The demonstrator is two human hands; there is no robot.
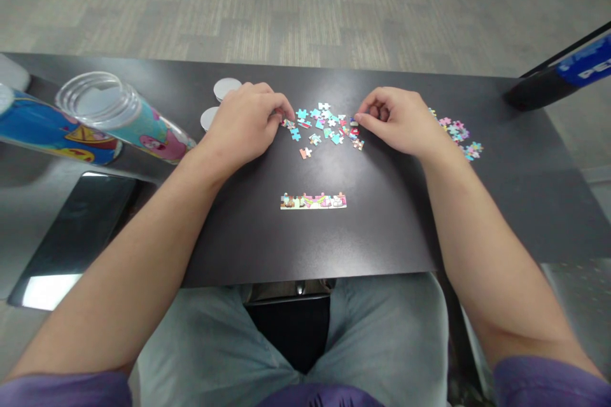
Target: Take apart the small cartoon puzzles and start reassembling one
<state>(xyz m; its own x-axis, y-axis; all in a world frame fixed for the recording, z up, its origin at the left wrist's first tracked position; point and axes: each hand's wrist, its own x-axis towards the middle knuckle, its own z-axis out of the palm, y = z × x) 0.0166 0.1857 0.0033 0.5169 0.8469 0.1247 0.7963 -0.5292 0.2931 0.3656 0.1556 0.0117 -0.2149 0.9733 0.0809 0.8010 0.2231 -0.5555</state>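
Note:
A pile of loose jigsaw puzzle pieces (pixel 327 124), mostly light blue with some red and white, lies spread on the dark table between my hands. At the pile's left edge my left hand (pixel 251 117) has its thumb and forefinger closed on a puzzle piece (pixel 286 123). My right hand (pixel 398 119) pinches another small piece (pixel 354 121) at the right edge, its other fingers curled in. Nearer to me lies a joined strip of puzzle pieces (pixel 313 201), with knobs along its far side.
More pastel pieces (pixel 458 130) lie beyond my right wrist. Two white discs (pixel 210 118) are beside my left hand. At left stand a clear-lidded cartoon tube (pixel 157 130), a blue tube (pixel 57 124) and a dark tablet (pixel 76 229). A black-and-blue bottle-like object (pixel 539 86) stands far right.

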